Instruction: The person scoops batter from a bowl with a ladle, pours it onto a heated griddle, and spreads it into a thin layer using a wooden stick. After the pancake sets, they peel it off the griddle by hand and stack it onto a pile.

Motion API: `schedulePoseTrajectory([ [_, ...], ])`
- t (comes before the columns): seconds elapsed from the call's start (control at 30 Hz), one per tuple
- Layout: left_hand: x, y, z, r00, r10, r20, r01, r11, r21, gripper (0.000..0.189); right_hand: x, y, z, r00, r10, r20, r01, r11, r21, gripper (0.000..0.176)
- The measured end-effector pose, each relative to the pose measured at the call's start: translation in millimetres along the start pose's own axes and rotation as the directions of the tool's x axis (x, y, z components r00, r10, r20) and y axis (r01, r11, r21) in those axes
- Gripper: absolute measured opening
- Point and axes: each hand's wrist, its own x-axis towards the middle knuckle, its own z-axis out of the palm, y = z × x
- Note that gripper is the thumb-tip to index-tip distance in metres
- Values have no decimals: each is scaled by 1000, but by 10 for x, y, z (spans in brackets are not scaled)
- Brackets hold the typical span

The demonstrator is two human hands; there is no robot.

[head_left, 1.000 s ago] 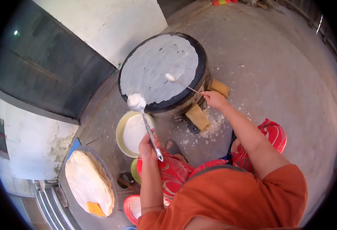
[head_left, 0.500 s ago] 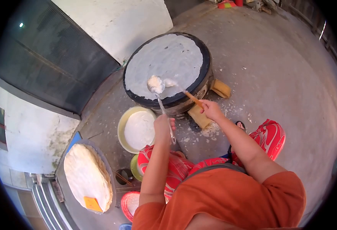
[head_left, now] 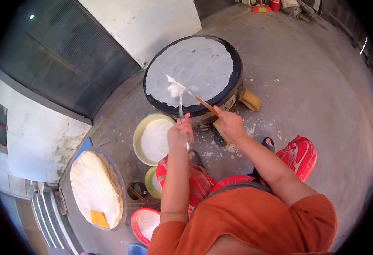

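My left hand (head_left: 180, 132) is closed round the handle of a metal ladle (head_left: 181, 106), whose bowl holds white batter (head_left: 175, 90) above the near left part of the round griddle (head_left: 236, 78). A wooden-handled spatula (head_left: 205, 103) is gripped in my right hand (head_left: 230, 123). Its batter-coated blade crosses over the ladle's bowl. A thin pale sheet (head_left: 195, 63) covers most of the griddle, leaving a dark rim around it.
Left of my left hand stands a large bowl of white batter (head_left: 137, 140), with a smaller green bowl (head_left: 149, 182) nearer. A red basin (head_left: 134, 221) is below it. At the left lies a stack of flat sheets (head_left: 94, 187) bearing an orange scraper (head_left: 98, 219).
The spatula has moved left from beside the ladle to across its bowl. My hands are closer together, and the camera view has shifted slightly.
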Motion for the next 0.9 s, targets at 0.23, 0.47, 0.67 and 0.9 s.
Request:
schedulePoseTrajectory([
  [0.23, -505, 111, 261, 924, -151, 351, 228, 955, -191, 33, 475, -382, -349, 968, -247, 52, 251, 961, -113, 50],
  [0.47, -776, 661, -91, 948, -64, 311, 136, 967, -214, 33, 302, 76, -78, 880, 352, 318, -471, 724, 504, 26],
  [0.67, -1016, 1274, -920, 992, 102, -69, -104, 994, -22, 35, -617, 1155, 353, 856, 444, 265, -480, 873, 87, 29],
  [0.9, -631, 1559, -2035, 934, 119, -338, -74, 987, 141, 42, -387, 382, -33, 800, 279, 531, -409, 901, 143, 35],
])
